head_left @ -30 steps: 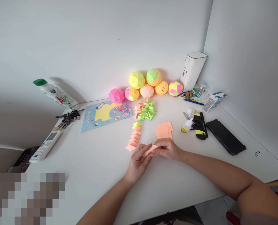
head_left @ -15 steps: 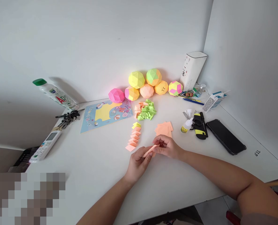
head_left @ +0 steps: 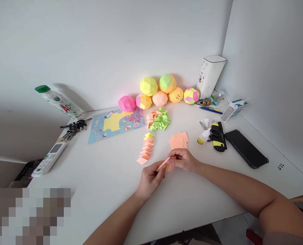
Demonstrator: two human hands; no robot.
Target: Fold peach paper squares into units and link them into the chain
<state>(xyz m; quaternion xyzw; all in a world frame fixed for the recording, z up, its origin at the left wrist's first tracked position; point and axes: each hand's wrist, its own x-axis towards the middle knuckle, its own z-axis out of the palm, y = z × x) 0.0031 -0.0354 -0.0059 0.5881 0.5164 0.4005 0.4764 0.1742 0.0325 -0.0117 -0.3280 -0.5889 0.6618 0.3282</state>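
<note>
Over the white, smooth-topped table (head_left: 107,170), the left hand (head_left: 149,178) and right hand (head_left: 184,160) pinch a small folded peach paper piece (head_left: 169,168), fingers clamped on opposite ends, apparently to keep its edge steady. From it, a stack of flat peach paper sheets (head_left: 179,140) lies at one o'clock, probably for easy reach. The neat row of folded peach-and-yellow paper pieces (head_left: 146,149) at ten o'clock overlaps, perhaps to save space. Faceted multicoloured paper balls (head_left: 160,98) sit at twelve, seemingly propped by the wall.
</note>
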